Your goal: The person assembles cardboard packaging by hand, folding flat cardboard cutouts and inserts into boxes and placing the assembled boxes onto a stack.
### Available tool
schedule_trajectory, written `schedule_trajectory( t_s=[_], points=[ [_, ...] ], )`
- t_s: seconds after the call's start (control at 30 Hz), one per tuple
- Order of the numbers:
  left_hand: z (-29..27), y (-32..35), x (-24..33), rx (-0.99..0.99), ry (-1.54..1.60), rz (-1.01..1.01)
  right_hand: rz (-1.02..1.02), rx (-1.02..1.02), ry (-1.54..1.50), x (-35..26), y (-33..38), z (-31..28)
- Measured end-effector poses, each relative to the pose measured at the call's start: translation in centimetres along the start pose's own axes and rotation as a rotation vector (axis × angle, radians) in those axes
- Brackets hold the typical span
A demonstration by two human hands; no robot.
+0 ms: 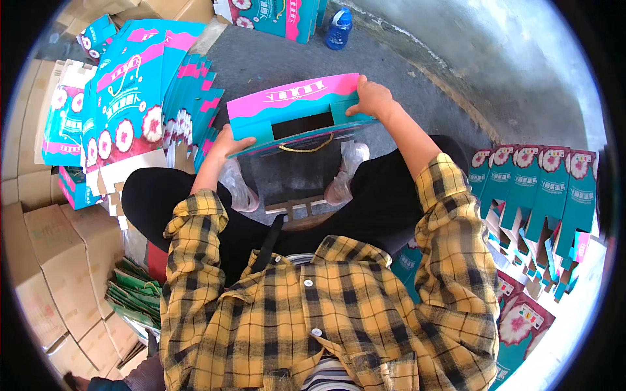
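A pink and teal cardboard gift box (261,130) is held out in front of my knees, with a dark rectangular opening in its near side. A yellow rope handle (306,147) hangs along the lower edge. My left hand (226,142) grips the box's left end, thumb laid on the teal face. At the opposite end my right hand (373,99) is closed round the upper right corner, its thumb on the near side. The fingers behind the panels are partly hidden.
Flat printed cartons (130,98) are piled at the left, beside brown cardboard boxes (59,260). Several upright teal cartons (544,189) line the right wall. A blue bottle (338,29) stands on the grey floor (385,72) ahead. Green folded packaging (134,293) lies at lower left.
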State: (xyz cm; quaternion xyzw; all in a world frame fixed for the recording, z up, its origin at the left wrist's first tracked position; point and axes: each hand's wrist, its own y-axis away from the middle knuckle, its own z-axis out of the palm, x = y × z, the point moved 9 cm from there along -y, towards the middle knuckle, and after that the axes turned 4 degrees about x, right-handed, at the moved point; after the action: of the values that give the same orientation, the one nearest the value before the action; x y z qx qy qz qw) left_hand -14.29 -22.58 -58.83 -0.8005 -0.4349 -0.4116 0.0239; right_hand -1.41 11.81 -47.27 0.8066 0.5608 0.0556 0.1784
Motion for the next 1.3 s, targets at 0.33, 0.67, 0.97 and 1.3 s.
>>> schedule_trajectory(
  t_s=[0.33, 0.67, 0.97, 1.3],
  points=[
    [0.5, -0.2, 2.4, 0.03, 0.065, 0.019, 0.092, -0.079, 0.102, 0.9, -0.3, 0.9],
    [1.6, 0.3, 2.3, -0.126, 0.302, -0.142, -0.154, -0.177, -0.155, 2.3, -0.2, 0.0],
    [1.2, 0.8, 1.5, -0.155, 0.339, -0.16, -0.101, -0.402, -0.355, 1.3, 2.5, -1.5],
    [0.7, 3.1, 5.4, -0.166, 0.383, -0.373, 0.06, -0.41, -0.357, 3.5, -0.3, 3.3]
  ],
)
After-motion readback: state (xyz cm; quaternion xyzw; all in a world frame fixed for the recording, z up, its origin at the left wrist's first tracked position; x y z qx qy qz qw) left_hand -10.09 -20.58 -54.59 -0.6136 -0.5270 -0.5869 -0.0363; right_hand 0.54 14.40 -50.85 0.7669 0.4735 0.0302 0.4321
